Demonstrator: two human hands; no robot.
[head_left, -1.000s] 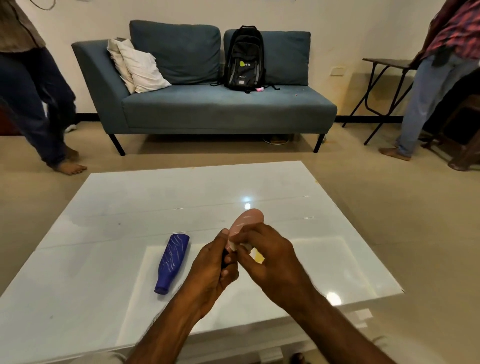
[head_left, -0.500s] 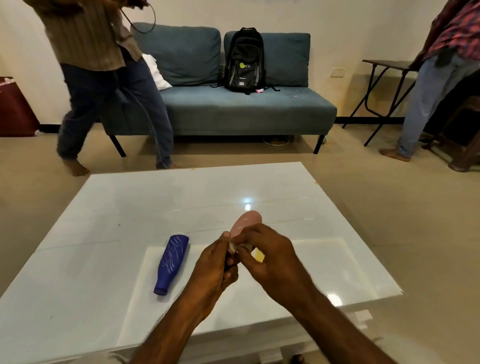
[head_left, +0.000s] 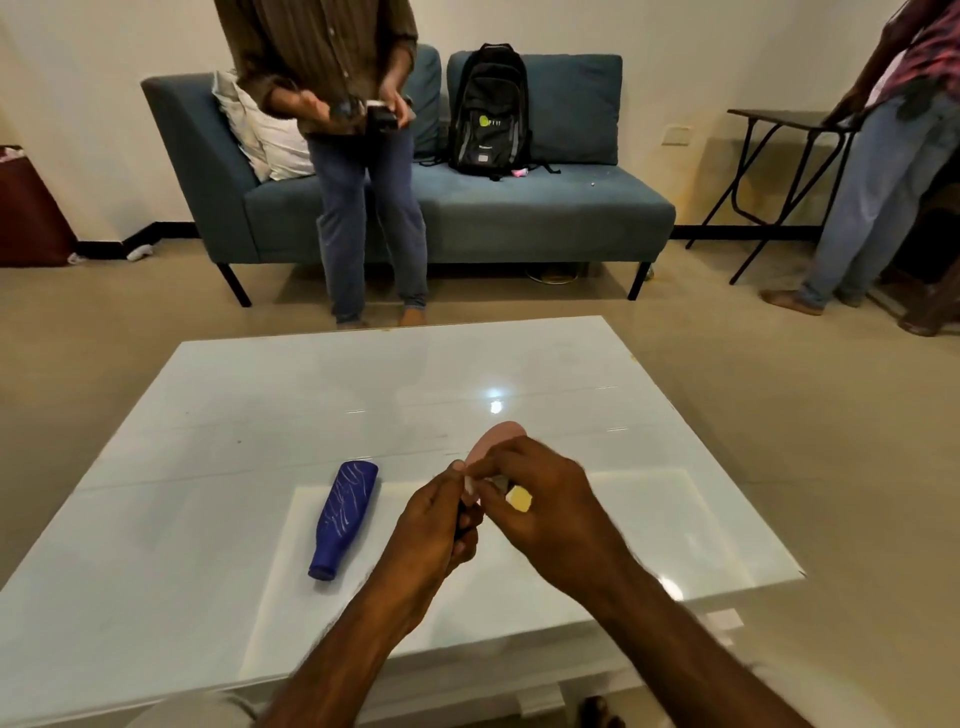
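Both my hands meet over the near half of a white glossy table (head_left: 218, 467). Between them is a pink oblong object (head_left: 493, 439), its rounded far end sticking out above my fingers. My left hand (head_left: 434, 519) grips its lower end, where something dark shows inside the fist. My right hand (head_left: 545, 499) pinches the pink object from the right, and a small yellow piece (head_left: 519, 500) shows under its fingers. A blue bottle-shaped object (head_left: 343, 517) lies on its side on the table, left of my hands, narrow end toward me.
A blue sofa (head_left: 545, 213) with a black backpack (head_left: 488, 111) and pillows stands behind the table. One person (head_left: 353, 156) stands between sofa and table holding something dark. Another person (head_left: 872, 171) stands at the right by a folding table (head_left: 779, 117). A dark red bin (head_left: 26, 208) is at far left.
The person on the left has walked right and now stands facing the table in front of the sofa. My hands and the pink object have hardly moved.
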